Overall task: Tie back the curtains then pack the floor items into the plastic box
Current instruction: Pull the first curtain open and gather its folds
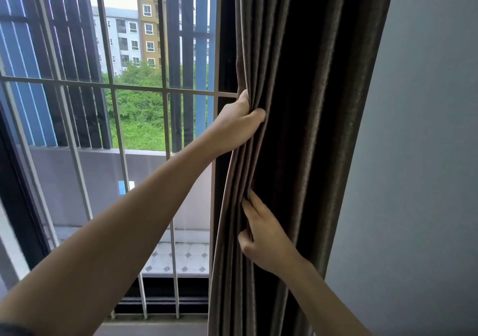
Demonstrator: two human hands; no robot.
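Fingers of the left hand [236,125] curl round the edge folds of the dark brown curtain [310,90]. Just below them, the right hand [265,234] pinches one fold. The curtain hangs bunched in long folds, with window bars [167,118] left of the fingers.

Bare left forearm [111,232] and right forearm [323,294]; dark sleeve [10,330] edges the left.

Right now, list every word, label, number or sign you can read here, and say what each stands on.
No readable text anywhere in this view.
Small blue and white patch on the grey balcony wall: too small to tell whether it carries writing.
Dark brown pleated curtain: no label shows.
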